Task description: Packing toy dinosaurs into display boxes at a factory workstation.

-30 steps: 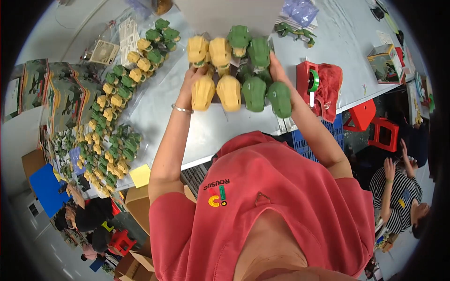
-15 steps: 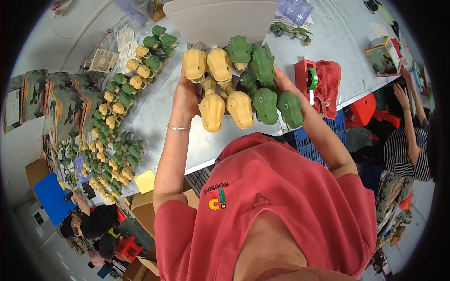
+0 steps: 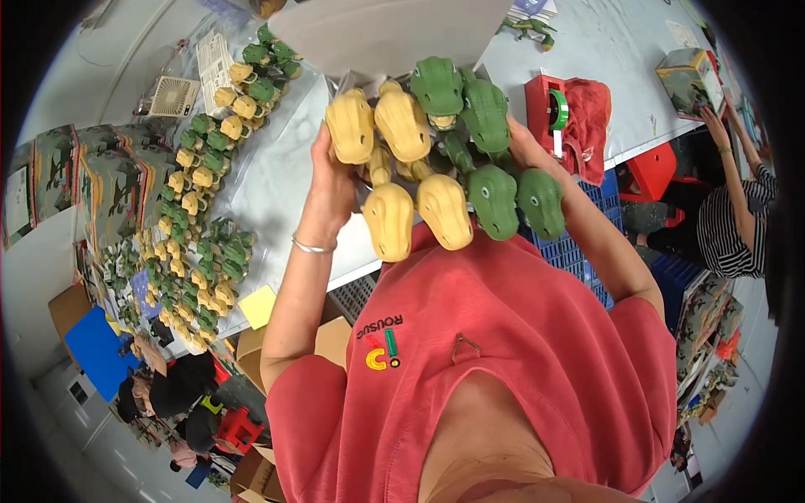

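Between my hands is an open box whose pale flap (image 3: 386, 38) stands up at the far side. Toy dinosaurs fill it, their heads pointing toward me: yellow ones (image 3: 401, 126) on the left and green ones (image 3: 485, 117) on the right. My left hand (image 3: 334, 180), below which a silver bangle sits on the wrist, grips the left side. My right hand (image 3: 537, 152) grips the right side, its fingers mostly hidden behind the green heads. The box walls are largely covered by the toys.
Rows of yellow and green toy dinosaurs (image 3: 201, 176) lie on the left of the table (image 3: 289, 159). A small fan (image 3: 173, 97) stands beyond them. At right are a red container (image 3: 545, 96) with green tape and a red cloth (image 3: 586, 121). Co-workers (image 3: 731, 222) stand at both sides.
Both hands have brought the box a little nearer to me, and it looks larger and more tilted. At the right, a co-worker's hand has reached the printed box.
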Demonstrator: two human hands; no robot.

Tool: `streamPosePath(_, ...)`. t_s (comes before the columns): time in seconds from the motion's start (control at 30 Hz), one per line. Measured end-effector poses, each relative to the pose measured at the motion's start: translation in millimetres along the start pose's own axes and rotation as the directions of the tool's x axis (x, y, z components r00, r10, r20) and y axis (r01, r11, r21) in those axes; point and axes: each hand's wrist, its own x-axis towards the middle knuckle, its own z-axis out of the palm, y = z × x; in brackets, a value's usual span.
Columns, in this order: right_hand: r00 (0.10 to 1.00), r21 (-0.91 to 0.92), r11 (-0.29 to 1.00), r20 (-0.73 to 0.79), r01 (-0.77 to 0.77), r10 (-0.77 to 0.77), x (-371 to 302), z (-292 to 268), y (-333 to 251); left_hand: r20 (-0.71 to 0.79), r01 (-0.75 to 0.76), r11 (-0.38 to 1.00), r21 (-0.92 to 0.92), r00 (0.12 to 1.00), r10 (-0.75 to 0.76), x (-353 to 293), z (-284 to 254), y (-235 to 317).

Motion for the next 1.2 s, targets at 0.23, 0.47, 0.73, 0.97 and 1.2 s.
streamPosePath(0.23, 0.998, -0.079, 0.995, 0.009, -0.067, 0.068, -34.1, 8.1, 2.9, -0.024, 0.123, 0.990, -0.076, 0.992, -0.125, -41.6, 17.7, 4.2)
streamPosePath(0.47, 0.996, -0.190, 0.981, -0.061, 0.046, -0.058, -31.6, 48.4, -38.8, -0.053, 0.119, 0.992, -0.028, 0.991, -0.120, -30.8, 35.2, 32.8)
streamPosePath(0.73, 0.945, -0.314, 0.943, -0.260, 0.111, -0.198, -42.9, 72.4, -41.9, 0.033, 0.134, 0.991, -0.014, 0.990, -0.134, -14.1, 33.3, 49.5)
streamPosePath(0.97, 0.991, -0.111, 0.990, -0.095, 0.082, -0.093, -9.5, 5.1, -29.5, 0.108, -0.069, 0.989, 0.130, 0.993, 0.055, 38.2, 20.7, 19.1)
streamPosePath(1.2, 0.917, -0.059, 0.990, -0.372, 0.131, -0.144, -18.3, 42.9, -33.9, -0.020, -0.169, 0.963, 0.208, 0.984, 0.177, 27.3, 37.4, 39.2)
